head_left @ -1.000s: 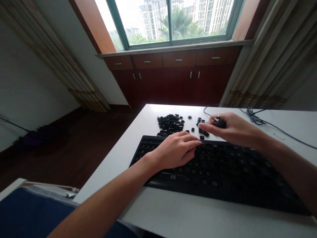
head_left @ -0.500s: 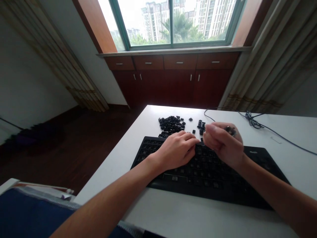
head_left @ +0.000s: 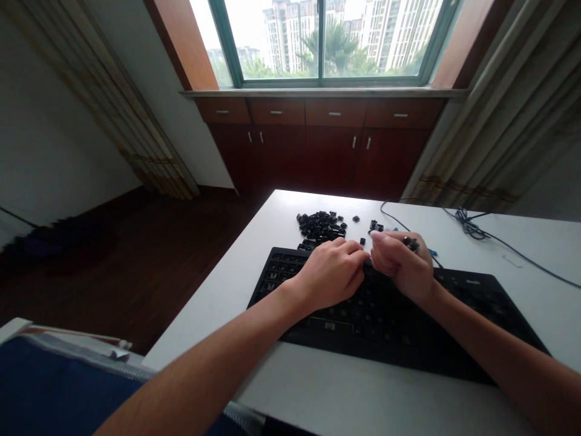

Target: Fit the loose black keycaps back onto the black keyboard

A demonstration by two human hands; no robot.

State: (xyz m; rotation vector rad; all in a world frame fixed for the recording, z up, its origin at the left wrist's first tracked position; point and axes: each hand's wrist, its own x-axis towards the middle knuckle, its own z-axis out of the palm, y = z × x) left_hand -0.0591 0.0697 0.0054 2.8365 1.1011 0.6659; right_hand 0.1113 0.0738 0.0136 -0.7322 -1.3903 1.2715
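Note:
A black keyboard (head_left: 336, 333) lies on the white table under both forearms, many of its key positions showing sockets without caps. My left hand (head_left: 336, 269) rests on its upper middle, fingers bent and pressed together; whatever the fingertips hold is hidden. Close beside it, my right hand (head_left: 403, 260) is closed in a fist just above the keyboard's far edge, its thumb side almost meeting the left fingertips. Small dark, shiny pieces (head_left: 411, 244) stick out of that fist. Beyond the keyboard lies a heap of loose black keycaps (head_left: 320, 225), with a smaller group (head_left: 376, 226) behind the right hand.
Bits of a blue object (head_left: 433, 252) show behind my right hand. A black cable (head_left: 472, 224) lies coiled toward the back right of the white table (head_left: 213, 290), near a thin bent wire (head_left: 512, 261). Blue fabric (head_left: 59, 387) is at the lower left.
The view has shifted slightly, so the table sits a little further right. My right hand has turned and come a bit closer to the left one, uncovering the blue bits behind it.

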